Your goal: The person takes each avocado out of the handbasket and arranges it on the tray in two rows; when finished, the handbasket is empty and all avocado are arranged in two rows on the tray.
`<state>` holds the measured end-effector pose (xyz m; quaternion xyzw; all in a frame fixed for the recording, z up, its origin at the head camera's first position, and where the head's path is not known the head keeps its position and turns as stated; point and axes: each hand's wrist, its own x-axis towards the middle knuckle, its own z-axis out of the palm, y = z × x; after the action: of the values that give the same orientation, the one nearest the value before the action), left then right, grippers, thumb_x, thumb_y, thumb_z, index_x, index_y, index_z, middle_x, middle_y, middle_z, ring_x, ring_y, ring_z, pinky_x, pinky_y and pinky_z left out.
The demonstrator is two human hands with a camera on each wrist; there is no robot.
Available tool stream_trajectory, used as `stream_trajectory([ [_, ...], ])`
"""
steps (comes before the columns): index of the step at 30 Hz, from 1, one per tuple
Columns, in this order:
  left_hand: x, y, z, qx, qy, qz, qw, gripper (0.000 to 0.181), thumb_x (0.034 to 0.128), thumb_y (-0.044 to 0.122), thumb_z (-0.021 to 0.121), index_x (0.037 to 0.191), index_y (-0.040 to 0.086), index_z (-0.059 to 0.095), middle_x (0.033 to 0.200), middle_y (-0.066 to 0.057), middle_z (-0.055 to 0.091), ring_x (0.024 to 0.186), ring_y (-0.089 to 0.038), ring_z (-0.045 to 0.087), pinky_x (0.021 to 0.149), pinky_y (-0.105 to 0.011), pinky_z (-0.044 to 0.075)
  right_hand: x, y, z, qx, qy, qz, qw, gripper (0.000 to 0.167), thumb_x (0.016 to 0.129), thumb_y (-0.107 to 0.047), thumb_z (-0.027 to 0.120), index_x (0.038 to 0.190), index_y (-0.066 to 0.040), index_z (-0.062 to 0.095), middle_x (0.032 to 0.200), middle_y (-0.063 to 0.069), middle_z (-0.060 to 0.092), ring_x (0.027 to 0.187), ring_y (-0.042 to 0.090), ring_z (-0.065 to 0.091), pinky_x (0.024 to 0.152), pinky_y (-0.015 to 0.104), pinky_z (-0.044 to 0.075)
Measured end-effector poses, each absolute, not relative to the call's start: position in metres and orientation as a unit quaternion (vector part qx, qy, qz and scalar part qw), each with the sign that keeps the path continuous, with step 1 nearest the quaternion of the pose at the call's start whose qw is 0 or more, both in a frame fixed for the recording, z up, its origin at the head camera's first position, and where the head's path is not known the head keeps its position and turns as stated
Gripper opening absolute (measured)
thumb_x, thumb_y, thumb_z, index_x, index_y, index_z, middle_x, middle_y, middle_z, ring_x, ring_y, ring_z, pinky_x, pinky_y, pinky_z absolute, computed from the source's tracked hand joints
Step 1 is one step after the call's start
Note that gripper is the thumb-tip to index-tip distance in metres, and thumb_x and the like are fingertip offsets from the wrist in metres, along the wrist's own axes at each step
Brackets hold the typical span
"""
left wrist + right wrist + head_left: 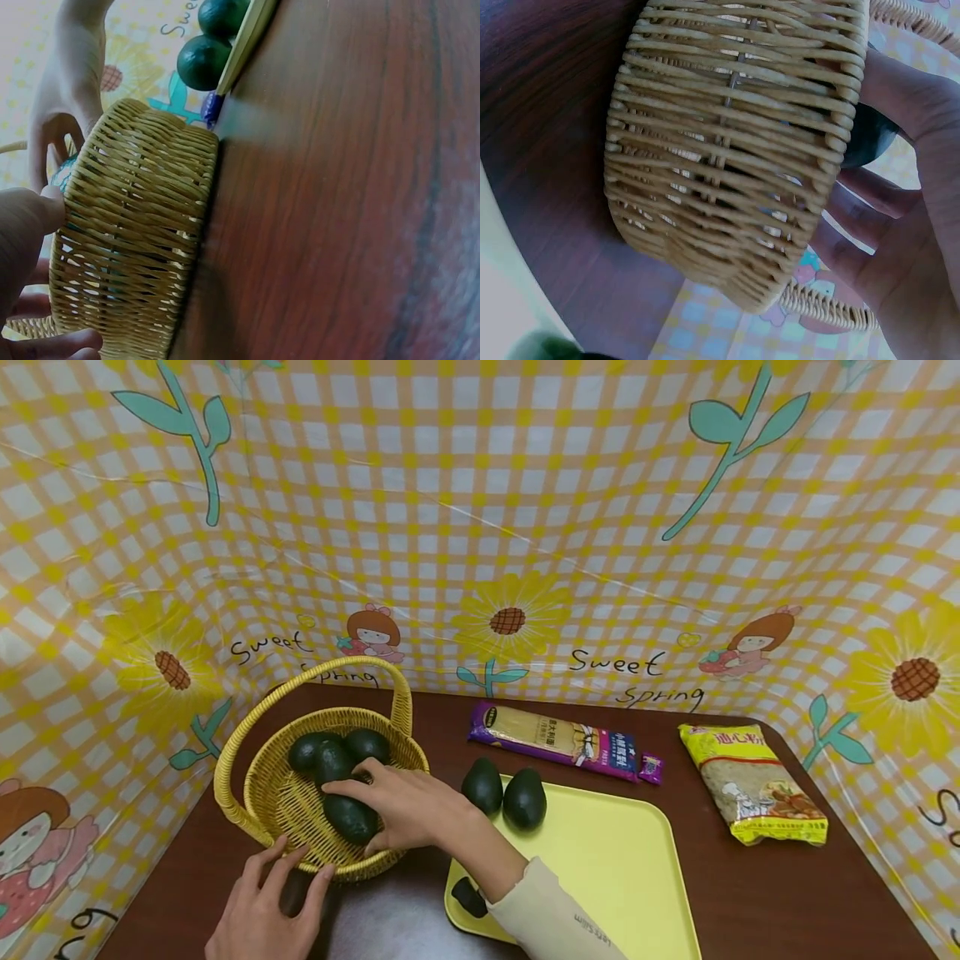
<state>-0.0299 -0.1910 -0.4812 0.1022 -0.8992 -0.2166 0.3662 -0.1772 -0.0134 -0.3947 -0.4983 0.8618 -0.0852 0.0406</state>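
A yellow wicker basket [401, 739] with an arched handle holds several dark green avocados [367, 745]. Reaching over its near right side, my right hand [408, 806] grips one avocado [350, 820] low inside the basket, with the thumb on the near side and fingers over the top. In the right wrist view, that avocado [871, 139] shows just past the basket's rim, partly hidden by the weave. My left hand [266, 906] has its fingertips at the near rim, fingers spread and loosely bent. From the left wrist, the basket wall [135, 225] stands right beside those fingers.
Right of the basket lies a yellow tray [615, 860], with two avocados [525, 799] at its far left corner. A small black object [468, 897] shows beside the right sleeve. Behind lies a purple pasta pack [555, 739]; a yellow food bag [757, 785] lies far right. Patterned cloth surrounds the table.
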Motion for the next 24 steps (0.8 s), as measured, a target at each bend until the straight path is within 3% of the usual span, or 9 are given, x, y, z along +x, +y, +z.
stream_trajectory([
  [4,-0.030,-0.191,-0.482,0.093,-0.896,-0.217,0.376,0.042,0.0766,0.028,0.097,0.111,0.007,0.084,0.120,-0.017,0.073,0.082,-0.045,0.072,0.060,-0.066,0.057,-0.178,-0.006,-0.392,-0.487,0.867,-0.099,0.044,0.093,0.090,-0.045,0.090,0.167,-0.040,0.038,0.157,0.004,0.049,0.093,0.009,0.068,0.070,0.024,0.055],
  [10,-0.031,-0.192,-0.482,0.088,-0.894,-0.209,0.386,0.041,0.0763,0.027,0.097,0.109,0.006,0.084,0.118,-0.019,0.073,0.081,-0.045,0.071,0.059,-0.067,0.056,-0.179,0.008,-0.388,-0.470,0.874,-0.121,0.028,0.096,0.088,-0.045,0.091,0.167,-0.040,0.038,0.159,0.006,0.049,0.084,0.008,0.063,0.063,0.022,0.050],
  [18,-0.031,-0.192,-0.485,0.086,-0.893,-0.211,0.389,0.041,0.0774,0.028,0.096,0.108,0.004,0.083,0.118,-0.020,0.073,0.082,-0.047,0.071,0.061,-0.067,0.057,-0.180,0.029,-0.384,-0.446,0.881,-0.159,0.019,0.097,0.087,-0.041,0.093,0.168,-0.036,0.040,0.160,0.011,0.047,0.100,0.019,0.070,0.066,0.026,0.052],
  [24,-0.031,-0.193,-0.485,0.080,-0.891,-0.208,0.395,0.041,0.0767,0.027,0.096,0.106,0.002,0.083,0.116,-0.022,0.073,0.079,-0.048,0.070,0.061,-0.067,0.056,-0.178,0.046,-0.383,-0.430,0.882,-0.190,0.023,0.097,0.087,-0.041,0.093,0.167,-0.035,0.040,0.162,0.015,0.045,0.085,0.014,0.068,0.060,0.025,0.051],
])
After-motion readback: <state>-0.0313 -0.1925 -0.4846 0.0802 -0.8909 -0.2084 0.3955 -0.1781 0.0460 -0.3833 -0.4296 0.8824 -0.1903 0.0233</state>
